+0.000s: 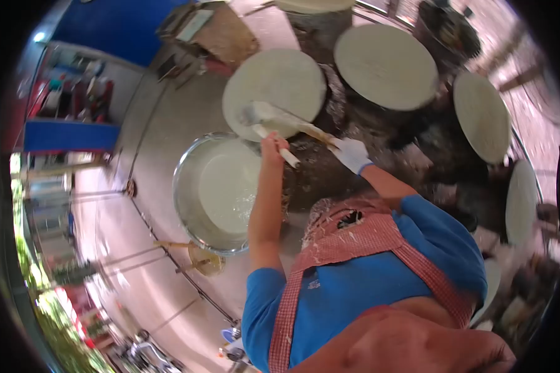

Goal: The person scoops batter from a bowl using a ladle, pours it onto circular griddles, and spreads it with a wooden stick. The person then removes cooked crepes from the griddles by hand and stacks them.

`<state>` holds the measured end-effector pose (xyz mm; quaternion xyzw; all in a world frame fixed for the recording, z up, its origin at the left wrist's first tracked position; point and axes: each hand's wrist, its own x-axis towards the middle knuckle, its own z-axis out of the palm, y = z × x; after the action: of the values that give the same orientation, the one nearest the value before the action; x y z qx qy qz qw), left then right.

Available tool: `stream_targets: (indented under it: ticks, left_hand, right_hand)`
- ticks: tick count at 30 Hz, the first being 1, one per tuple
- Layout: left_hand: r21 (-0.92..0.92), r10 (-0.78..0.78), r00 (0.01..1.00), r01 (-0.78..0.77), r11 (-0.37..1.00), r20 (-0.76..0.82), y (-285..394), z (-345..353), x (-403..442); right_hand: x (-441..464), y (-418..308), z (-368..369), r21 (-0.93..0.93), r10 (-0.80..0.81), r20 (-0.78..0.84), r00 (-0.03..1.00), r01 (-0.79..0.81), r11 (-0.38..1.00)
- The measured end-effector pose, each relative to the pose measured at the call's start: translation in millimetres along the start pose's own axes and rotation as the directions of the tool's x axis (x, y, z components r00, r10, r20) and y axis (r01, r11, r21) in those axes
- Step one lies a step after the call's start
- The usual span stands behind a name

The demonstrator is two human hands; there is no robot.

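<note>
My left hand (272, 148), bare, is wrapped round a short white rod (289, 157). The rod reaches over the near edge of a pale round griddle-like disc (274, 84). My right hand (352, 155), in a white glove, is closed on the wooden handle (317, 133) of a long tool. The tool's pale, wide end (258, 113) lies over the same disc, near the rod's far tip; whether the two touch is blurred. Below my left hand, a large metal basin (183, 214) holds white liquid (230, 186).
More pale round discs (386, 67) (482, 117) (521, 202) curve along the right side. A dark bucket (448, 37) stands at the back right. A cardboard box (221, 34) sits behind the disc. A strainer-like tool (206, 260) lies beside the basin.
</note>
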<state>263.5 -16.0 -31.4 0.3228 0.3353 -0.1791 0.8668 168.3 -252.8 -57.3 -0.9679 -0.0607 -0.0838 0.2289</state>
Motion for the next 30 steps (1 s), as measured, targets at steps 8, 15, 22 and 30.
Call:
stream_targets:
  ticks: [8, 15, 22, 30]
  left_hand:
    - [-0.193, -0.269, 0.961, 0.275, 0.942, 0.060, -17.8, -75.0, -148.9]
    - [-0.057, -0.397, 0.862, 0.435, 0.899, 0.315, -29.0, -53.6, -164.3]
    - [0.626, -0.437, 0.872, 0.216, 0.749, 0.222, -142.1, -32.0, -159.3]
    - [0.410, -0.797, 0.471, 0.687, 0.601, 0.378, -255.0, 30.5, -169.9]
  right_hand:
    - [-59.6, -18.8, -42.4, -0.124, -0.064, -0.170, 0.983, 0.043, 0.991]
    - [-122.6, -16.2, -59.9, 0.090, 0.119, -0.207, 0.971, -0.103, 0.991]
    - [-213.2, 44.8, -111.8, 0.367, 0.586, -0.268, 0.765, -0.482, 0.796]
    - [-370.0, 117.8, -209.7, 0.388, 0.912, -0.244, 0.329, -0.829, 0.403]
